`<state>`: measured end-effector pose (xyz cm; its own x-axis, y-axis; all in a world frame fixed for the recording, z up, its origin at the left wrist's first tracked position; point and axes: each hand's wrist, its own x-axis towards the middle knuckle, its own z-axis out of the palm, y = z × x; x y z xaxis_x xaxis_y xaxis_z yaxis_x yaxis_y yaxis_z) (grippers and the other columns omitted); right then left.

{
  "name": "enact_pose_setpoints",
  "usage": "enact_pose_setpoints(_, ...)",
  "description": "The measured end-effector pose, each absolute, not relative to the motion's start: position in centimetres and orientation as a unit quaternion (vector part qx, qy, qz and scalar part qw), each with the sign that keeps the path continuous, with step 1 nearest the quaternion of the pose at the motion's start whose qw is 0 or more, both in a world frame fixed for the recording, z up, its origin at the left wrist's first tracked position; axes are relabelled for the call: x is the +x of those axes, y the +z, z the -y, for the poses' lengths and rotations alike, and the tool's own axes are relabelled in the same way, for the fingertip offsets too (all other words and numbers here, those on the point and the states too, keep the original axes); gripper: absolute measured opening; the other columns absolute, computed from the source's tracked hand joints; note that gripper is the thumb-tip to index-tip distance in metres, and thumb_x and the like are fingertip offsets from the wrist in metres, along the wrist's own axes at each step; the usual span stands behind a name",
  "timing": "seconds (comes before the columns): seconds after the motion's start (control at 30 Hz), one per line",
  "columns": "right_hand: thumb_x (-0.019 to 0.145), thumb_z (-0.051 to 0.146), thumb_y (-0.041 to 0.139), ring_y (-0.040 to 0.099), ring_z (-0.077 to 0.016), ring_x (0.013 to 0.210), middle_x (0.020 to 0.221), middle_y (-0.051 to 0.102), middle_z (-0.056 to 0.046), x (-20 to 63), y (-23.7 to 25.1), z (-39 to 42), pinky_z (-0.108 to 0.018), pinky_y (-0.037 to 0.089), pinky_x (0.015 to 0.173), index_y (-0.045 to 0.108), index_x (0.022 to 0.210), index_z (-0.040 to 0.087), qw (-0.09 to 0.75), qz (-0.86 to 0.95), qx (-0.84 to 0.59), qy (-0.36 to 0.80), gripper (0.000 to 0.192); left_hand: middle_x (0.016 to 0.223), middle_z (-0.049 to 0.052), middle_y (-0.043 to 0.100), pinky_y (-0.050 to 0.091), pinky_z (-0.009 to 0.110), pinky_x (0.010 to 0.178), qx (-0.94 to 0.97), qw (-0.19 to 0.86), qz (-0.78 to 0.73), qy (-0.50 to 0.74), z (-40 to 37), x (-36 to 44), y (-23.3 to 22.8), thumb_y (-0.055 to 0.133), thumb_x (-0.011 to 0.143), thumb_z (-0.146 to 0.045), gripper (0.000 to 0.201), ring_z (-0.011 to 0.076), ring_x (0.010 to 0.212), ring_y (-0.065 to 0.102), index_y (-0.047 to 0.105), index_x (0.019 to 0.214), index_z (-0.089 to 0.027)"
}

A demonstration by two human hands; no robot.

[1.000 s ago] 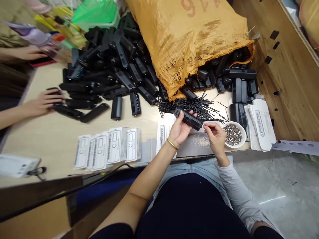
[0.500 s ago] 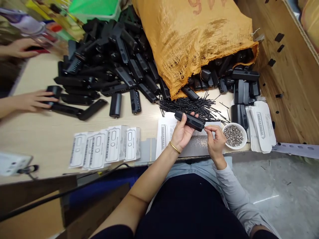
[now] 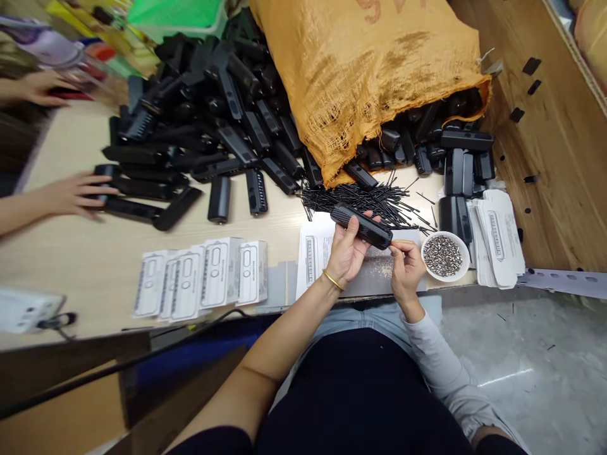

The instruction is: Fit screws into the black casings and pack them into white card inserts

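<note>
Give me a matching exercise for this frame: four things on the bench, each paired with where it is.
Things:
1. black housing
2. white bowl
3. orange sack
4. printed cards

Places:
A. lying over the black parts pile
B. in the left hand
C. just right of the right hand
D. fanned out left of both hands

Pairs: 1-B, 2-C, 3-A, 4-D

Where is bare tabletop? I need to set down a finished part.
Bare table lies between the black parts and the paper cards. It is crowded by the left hand: pins, bowl, sack.
</note>
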<state>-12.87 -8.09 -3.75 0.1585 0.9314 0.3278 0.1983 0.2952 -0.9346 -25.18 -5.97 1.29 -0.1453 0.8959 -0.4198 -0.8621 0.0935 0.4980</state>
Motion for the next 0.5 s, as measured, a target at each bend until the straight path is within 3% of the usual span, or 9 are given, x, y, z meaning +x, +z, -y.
enact_pose_setpoints(0.13, 0.087, 0.02, 0.062, 0.062, -0.013, 0.085, 0.094, 0.063, -0.005, -12.5, -4.1, 8.6, -0.028, 0.051, 0.077, 0.059, 0.106, 0.017, 0.574, 0.52, -0.506, 0.379, 0.019, 0.108, 0.005, 0.065, 0.044, 0.047, 0.101, 0.006, 0.668, -0.345, 0.66, 5.7, -25.0, 1.8, 0.051, 0.095, -0.021, 0.012, 0.0202, 0.105, 0.064, 0.05, 0.107, -0.018)
enact_pose_setpoints(0.23, 0.088, 0.022, 0.06, 0.061, -0.0128, 0.081, 0.09, 0.062, -0.004, -11.8, -3.9, 8.6, -0.027, 0.051, 0.073, 0.059, 0.1, 0.017, 0.556, 0.526, -0.503, 0.402, 0.013, 0.107, 0.005, 0.065, 0.044, 0.047, 0.101, -0.001, 0.678, -0.335, 0.654, 5.6, -24.9, 2.2, 0.047, 0.097, -0.02, 0.01, 0.0201, 0.104, 0.065, 0.05, 0.106, -0.016)
enact_pose_setpoints(0.33, 0.089, 0.019, 0.058, 0.059, -0.0122, 0.079, 0.084, 0.06, -0.002, -11.0, -3.0, 8.2, -0.026, 0.048, 0.073, 0.06, 0.089, 0.017, 0.537, 0.585, -0.482, 0.369, 0.003, 0.107, 0.006, 0.065, 0.044, 0.047, 0.101, 0.002, 0.681, -0.335, 0.651, 5.8, -24.7, 2.3, 0.047, 0.097, -0.021, 0.01, 0.0201, 0.105, 0.064, 0.051, 0.105, -0.016)
enact_pose_setpoints(0.5, 0.09, 0.012, 0.054, 0.06, -0.0128, 0.081, 0.084, 0.062, -0.002, -10.4, -1.1, 7.3, -0.026, 0.046, 0.074, 0.058, 0.085, 0.017, 0.492, 0.698, -0.456, 0.249, 0.008, 0.109, 0.004, 0.065, 0.043, 0.046, 0.102, 0.03, 0.669, -0.348, 0.656, 5.7, -24.2, 1.8, 0.055, 0.094, -0.024, 0.013, 0.0201, 0.109, 0.062, 0.051, 0.105, -0.019)
